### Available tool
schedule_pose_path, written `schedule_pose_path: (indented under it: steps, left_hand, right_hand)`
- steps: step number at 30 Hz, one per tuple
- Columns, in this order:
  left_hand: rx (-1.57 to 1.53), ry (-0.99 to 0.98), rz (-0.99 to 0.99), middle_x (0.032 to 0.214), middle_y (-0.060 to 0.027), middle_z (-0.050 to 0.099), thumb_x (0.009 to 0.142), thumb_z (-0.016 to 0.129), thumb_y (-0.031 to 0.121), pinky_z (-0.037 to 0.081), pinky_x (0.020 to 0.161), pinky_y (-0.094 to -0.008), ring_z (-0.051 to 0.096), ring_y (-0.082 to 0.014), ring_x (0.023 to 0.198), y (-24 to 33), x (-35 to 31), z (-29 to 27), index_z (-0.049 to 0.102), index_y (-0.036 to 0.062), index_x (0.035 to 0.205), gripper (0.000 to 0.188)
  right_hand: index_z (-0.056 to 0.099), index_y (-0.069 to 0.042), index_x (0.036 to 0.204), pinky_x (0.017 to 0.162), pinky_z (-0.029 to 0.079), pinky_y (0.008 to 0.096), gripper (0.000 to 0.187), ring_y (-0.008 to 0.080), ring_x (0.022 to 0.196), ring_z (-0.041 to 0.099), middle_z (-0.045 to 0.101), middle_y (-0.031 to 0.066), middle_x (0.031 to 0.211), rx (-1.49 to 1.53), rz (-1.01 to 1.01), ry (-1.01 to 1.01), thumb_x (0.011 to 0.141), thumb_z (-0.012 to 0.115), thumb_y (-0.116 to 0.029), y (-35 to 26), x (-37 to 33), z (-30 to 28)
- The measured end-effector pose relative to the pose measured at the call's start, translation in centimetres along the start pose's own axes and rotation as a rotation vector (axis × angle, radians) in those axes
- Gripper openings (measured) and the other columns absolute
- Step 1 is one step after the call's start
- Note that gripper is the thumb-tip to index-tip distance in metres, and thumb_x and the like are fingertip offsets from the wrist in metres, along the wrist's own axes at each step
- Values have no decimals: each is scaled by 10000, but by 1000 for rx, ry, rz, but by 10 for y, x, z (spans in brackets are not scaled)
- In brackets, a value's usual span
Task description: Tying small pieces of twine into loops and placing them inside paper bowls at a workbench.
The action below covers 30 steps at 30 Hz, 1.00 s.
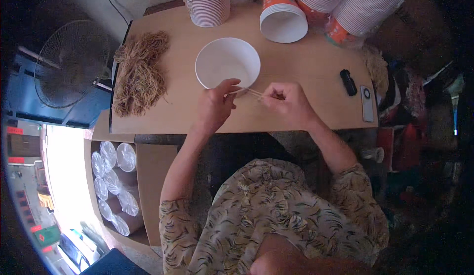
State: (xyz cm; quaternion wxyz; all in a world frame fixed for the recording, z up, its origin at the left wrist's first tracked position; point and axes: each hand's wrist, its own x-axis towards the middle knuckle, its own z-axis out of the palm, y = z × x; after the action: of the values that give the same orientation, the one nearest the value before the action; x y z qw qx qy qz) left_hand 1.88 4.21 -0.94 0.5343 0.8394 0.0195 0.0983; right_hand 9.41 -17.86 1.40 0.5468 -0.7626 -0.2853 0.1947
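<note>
My left hand (216,105) and my right hand (290,102) are raised over the table's near half. Stretched between them is a thin, pale tan strand (254,93), seemingly doubled; its exact kind is too small to make out. Each hand pinches one end between closed fingertips. Just beyond my left fingers stands a white round paper bucket (228,60), its mouth facing up; the strand passes in front of its near rim. To the left lies a heap of dry brown tangled stalks (141,73) tied in bunches.
Stacked white buckets (207,1) and an orange-patterned bucket on its side (283,23) line the table's far edge (173,21). A black object (348,82) and a phone (367,103) lie at right. A box (148,191) of bagged containers and a fan (71,63) are left.
</note>
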Motion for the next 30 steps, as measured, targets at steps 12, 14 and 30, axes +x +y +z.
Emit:
schedule_pose_path:
  steps: [12, 14, 30]
  left_hand:
    - [-357, -337, -87, 1201, -80, 669, 1014, 523, 166, 508, 540, -228, 706, -128, 830, 46, 2, -40, 534, 38, 1302, 315]
    - [-460, -522, -172, 1022, -51, 687, 1040, 485, 255, 481, 550, -212, 689, -114, 797, 40, 8, -36, 588, 33, 1187, 285]
    - [-602, -527, -267, 766, 29, 579, 1043, 494, 275, 414, 565, -192, 552, -51, 630, 20, 13, -28, 618, 66, 980, 252]
  right_hand:
    - [634, -23, 850, 448, 250, 187, 158, 12, 505, 384, 522, -43, 672, 453, 272, -524, 864, 711, -160, -43, 46, -15]
    - [635, -25, 857, 446, 249, 187, 150, 8, 504, 382, 524, -42, 681, 430, 293, -500, 872, 707, -156, -49, 45, -12]
    - [582, -17, 1113, 585, 426, 193, 217, 35, 691, 522, 611, 20, 921, 102, -106, -70, 985, 559, -190, -25, 14, -12]
